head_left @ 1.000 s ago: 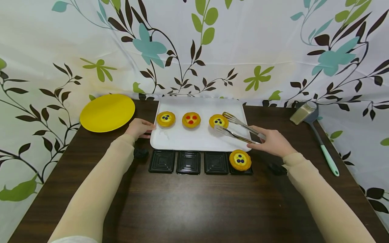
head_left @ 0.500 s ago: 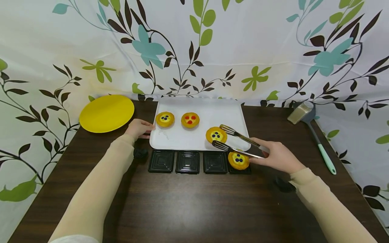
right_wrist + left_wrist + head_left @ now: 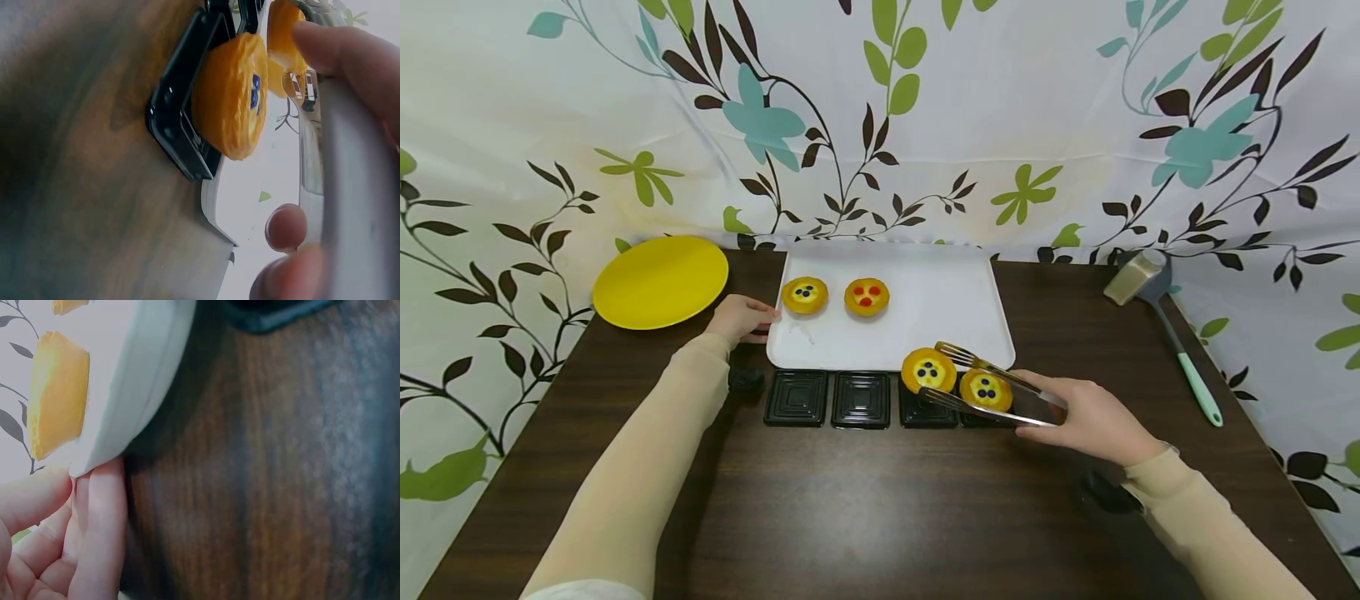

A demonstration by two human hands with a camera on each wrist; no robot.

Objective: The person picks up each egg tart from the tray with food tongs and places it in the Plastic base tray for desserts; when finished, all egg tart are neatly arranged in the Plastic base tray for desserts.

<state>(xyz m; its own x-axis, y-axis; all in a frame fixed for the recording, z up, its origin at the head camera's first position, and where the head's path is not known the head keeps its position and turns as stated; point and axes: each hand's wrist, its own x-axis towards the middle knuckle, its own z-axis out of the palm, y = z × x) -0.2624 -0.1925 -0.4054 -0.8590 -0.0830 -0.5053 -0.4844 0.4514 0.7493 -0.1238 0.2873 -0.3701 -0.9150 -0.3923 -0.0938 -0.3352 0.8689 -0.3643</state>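
Observation:
In the head view my right hand (image 3: pixel 1090 415) grips metal tongs (image 3: pixel 1028 386). Between their tips is an egg tart with blue dots (image 3: pixel 928 372), over the third small black tray (image 3: pixel 928 417). Beneath the tongs, another blue-dotted tart (image 3: pixel 987 390) sits in the rightmost black tray (image 3: pixel 172 122), clearest in the right wrist view. My left hand (image 3: pixel 742 319) pinches the left edge of the white tray (image 3: pixel 951 292), with thumb on top and fingers (image 3: pixel 103 519) below in the left wrist view. On that tray lie a blue-dotted tart (image 3: pixel 805 295) and a red-dotted tart (image 3: pixel 867 297).
Two more black trays, the leftmost one (image 3: pixel 795 398) and its neighbour (image 3: pixel 861 400), line the white tray's front edge. A yellow plate (image 3: pixel 661 282) stands at the back left. At the back right, a shaker jar (image 3: pixel 1133 277) rests on a grey spatula (image 3: pixel 1157 283).
The tongs have taken hold of the right-hand tart on the white tray. My right hand has brought it forward over the third black tray. My left hand stays at the tray edge.

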